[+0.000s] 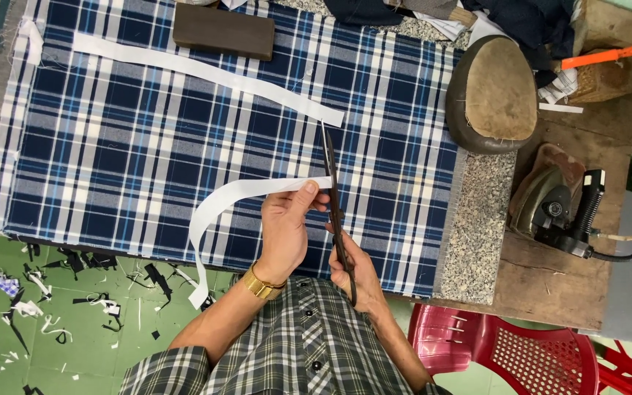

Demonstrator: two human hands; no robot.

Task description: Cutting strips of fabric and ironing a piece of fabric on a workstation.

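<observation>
Fabric scraps (pixel 38 292), black and white, lie scattered on the green floor (pixel 96 344) at far left. Above them, a blue, white and navy plaid cloth (pixel 148 146) is spread flat across the worktable. A long white strip (pixel 206 73) lies diagonally on it, and a dark brown block (pixel 223 31) sits at the cloth's upper edge.

The left hand (pixel 284 230), a gold watch (pixel 261 285) on its wrist, pinches the end of a second white strip (pixel 250 192) between thumb and fingers; the strip curves left and hangs off the table edge towards the floor. Just beside it, the right hand (pixel 356 271) is closed around the handles of black scissors (pixel 334 197), whose blades point up and meet the held end of the strip. Whether the blades are parted cannot be told.

Further right, a rounded padded pressing form (pixel 493 95) rests on the speckled stone surface (pixel 480 227). An iron (pixel 557 205) sits on the wooden bench (pixel 550 285), a red plastic chair (pixel 506 351) below
</observation>
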